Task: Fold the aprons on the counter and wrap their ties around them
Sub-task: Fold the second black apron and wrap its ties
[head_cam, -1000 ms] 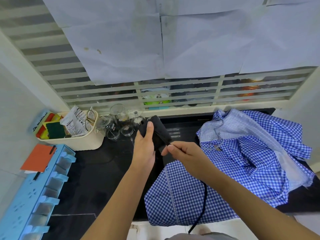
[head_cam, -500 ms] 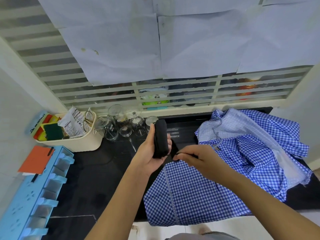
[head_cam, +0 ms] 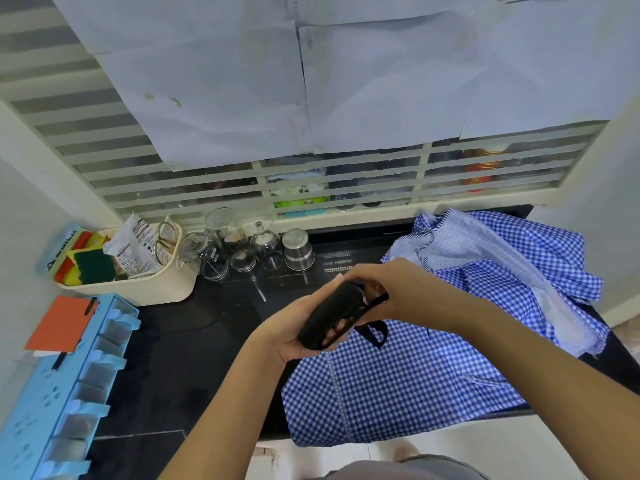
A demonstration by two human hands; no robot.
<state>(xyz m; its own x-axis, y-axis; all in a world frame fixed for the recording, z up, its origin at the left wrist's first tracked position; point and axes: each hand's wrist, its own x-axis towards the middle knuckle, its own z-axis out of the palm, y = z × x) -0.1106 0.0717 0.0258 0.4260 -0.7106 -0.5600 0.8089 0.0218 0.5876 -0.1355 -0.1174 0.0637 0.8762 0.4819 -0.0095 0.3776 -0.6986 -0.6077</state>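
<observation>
Black apron roll (head_cam: 325,313) is held above the counter (head_cam: 194,341), over the blue checked aprons (head_cam: 415,382); left hand (head_cam: 284,336) is curled round it from below; right hand (head_cam: 398,289) pinches the black tie (head_cam: 376,302), drawn across the roll. Judged light, soft, springy; the roll's middle should be gripped or it unrolls; tie best taken near the roll. Wound turns can't be counted, black on black; right fingertips partly hidden; checked aprons' ties not made out.
</observation>
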